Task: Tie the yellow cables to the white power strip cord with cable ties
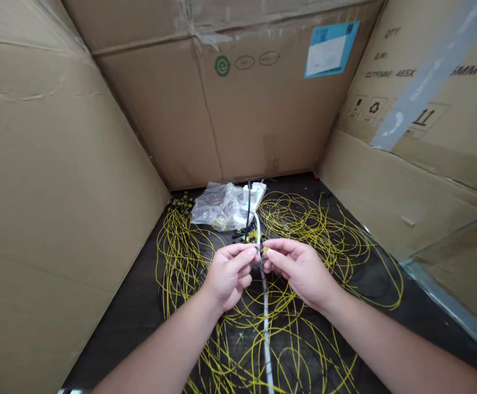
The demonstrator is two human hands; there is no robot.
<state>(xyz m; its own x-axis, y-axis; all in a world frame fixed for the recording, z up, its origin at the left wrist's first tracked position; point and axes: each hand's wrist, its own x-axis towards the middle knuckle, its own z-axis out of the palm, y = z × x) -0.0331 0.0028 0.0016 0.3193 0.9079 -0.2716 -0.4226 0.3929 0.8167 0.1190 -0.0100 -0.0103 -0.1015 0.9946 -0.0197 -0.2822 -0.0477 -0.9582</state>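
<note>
Both hands meet over the middle of the dark surface, fingertips almost touching. My left hand is closed in a pinch, and what lies between its thumb and forefinger is too small to name. My right hand pinches a small yellow piece with a dark end, perhaps a connector. Beneath the hands runs a white cable. Loose yellow wires spread around and under both hands. Just beyond the fingertips lie several small yellow and black pieces.
A crumpled clear plastic bag sits at the back beside a white power strip with a black cable plugged in. Tall cardboard walls enclose the back and both sides. Small black and yellow parts are piled at the back left.
</note>
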